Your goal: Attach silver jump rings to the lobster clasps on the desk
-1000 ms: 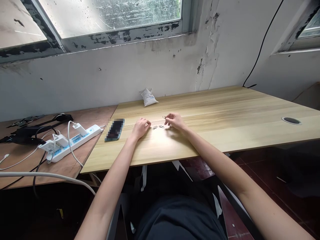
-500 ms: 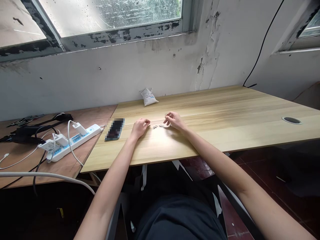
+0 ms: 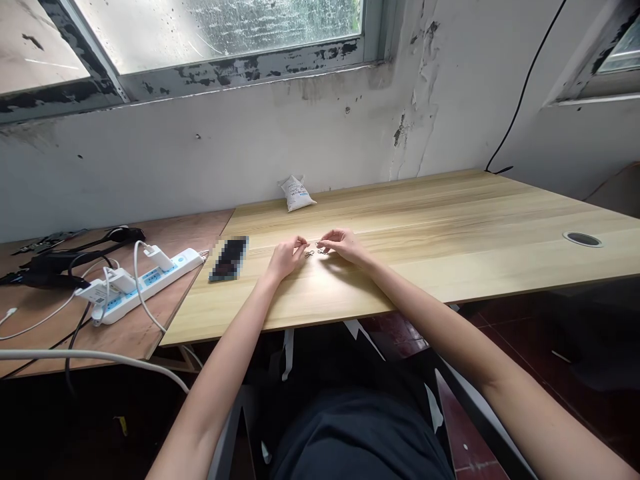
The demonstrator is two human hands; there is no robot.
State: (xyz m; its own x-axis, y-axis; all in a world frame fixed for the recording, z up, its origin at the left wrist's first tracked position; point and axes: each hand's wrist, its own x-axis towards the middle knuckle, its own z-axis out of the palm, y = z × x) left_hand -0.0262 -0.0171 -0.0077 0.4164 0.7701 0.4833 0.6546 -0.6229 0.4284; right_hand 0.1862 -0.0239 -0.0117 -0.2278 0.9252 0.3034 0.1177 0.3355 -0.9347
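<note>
Several small metal rings or clips lie close together on the light wood desk, between my two hands. My left hand is just left of them, its fingertips curled toward them. My right hand is just to their right, with its fingertips reaching over them. The fingers partly hide the metal pieces. At this size, I cannot tell whether either hand holds one.
A phone with a blurred screen lies left of my hands. A small white sack stands by the wall. On the lower plywood table are a white power strip, chargers and cables. The desk has a round grommet.
My right hand has moved left, toward my left hand. My hands now close in around the metal pieces, and the piece seen higher up earlier no longer shows separately.
</note>
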